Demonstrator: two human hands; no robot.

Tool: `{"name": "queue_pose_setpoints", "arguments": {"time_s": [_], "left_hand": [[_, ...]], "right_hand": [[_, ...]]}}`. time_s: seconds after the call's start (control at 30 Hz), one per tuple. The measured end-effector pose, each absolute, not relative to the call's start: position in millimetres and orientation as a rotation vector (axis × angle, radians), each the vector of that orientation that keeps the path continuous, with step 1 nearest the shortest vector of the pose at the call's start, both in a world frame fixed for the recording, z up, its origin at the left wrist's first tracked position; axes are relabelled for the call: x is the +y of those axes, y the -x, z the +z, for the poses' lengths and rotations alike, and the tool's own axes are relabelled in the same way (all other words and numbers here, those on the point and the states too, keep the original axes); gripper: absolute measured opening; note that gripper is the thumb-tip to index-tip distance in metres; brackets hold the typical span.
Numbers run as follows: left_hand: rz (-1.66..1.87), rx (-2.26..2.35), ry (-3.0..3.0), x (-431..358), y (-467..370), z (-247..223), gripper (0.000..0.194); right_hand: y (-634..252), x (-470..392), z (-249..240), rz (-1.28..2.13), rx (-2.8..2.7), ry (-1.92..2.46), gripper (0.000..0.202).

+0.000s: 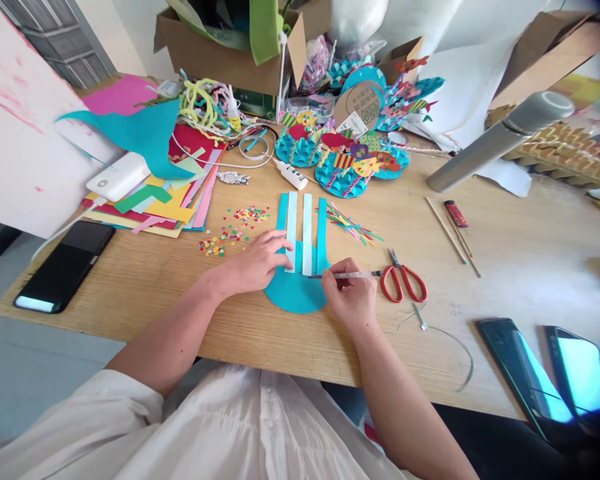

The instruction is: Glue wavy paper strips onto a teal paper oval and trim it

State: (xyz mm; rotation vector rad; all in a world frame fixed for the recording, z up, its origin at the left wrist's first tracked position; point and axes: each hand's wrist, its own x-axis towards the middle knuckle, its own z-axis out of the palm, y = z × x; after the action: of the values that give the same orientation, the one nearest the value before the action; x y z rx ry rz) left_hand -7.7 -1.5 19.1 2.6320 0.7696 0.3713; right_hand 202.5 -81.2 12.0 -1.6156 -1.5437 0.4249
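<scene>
A round sheet of blue paper [296,295] lies at the table's front, between my hands. Across its upper part run two pale blue paper strips, a left one [292,220] and a right one [307,230], flanked by darker blue strips [323,230]. My left hand [257,263] rests with fingers spread on the left pale strip and the disc. In my right hand [354,297] a slim grey pen [360,274] is pinched, lying nearly level, its dark tip by the lower end of the right pale strip. Red-handled scissors [404,283] lie just right of that hand.
Paper confetti [225,240] and thin coloured strips [353,223] flank the work. Behind stand a glue bottle [291,175] and decorated blue crafts [343,177]. Coloured paper [180,213] and a phone [65,267] are left; a grey cylinder [500,140] and two phones [523,373] right.
</scene>
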Motion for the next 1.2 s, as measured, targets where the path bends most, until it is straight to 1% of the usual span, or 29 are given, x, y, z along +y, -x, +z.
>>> {"name": "queue_pose_setpoints", "arguments": {"time_s": [0.1, 0.3, 0.57, 0.87, 1.03, 1.2], "left_hand": [[0.408, 0.767, -2.637, -5.5, 2.1, 19.5, 0.039], [0.423, 0.715, -2.72, -16.1, -12.5, 12.4, 0.029], [0.356, 0.716, -2.704, -16.1, -13.3, 9.1, 0.032], [0.377, 0.712, -2.676, -15.6, -13.1, 6.9, 0.032], [0.358, 0.707, -2.687, -15.9, -12.5, 8.2, 0.032], [0.391, 0.722, -2.672, -16.7, -13.7, 8.5, 0.03]], "right_hand": [[-202.3, -81.4, 12.1, 0.43, -1.543, 1.619, 0.015], [-202.3, -81.4, 11.7, 0.427, -1.545, 1.628, 0.016], [-203.3, -81.3, 9.4, 0.423, -1.564, 1.613, 0.014], [-201.5, -81.9, 10.8, 0.487, -1.552, 1.612, 0.014], [-209.6, -81.4, 10.5, 0.538, -1.429, 1.566, 0.013], [-224.5, -78.0, 14.9, 0.546, -1.341, 1.64, 0.012]]}}
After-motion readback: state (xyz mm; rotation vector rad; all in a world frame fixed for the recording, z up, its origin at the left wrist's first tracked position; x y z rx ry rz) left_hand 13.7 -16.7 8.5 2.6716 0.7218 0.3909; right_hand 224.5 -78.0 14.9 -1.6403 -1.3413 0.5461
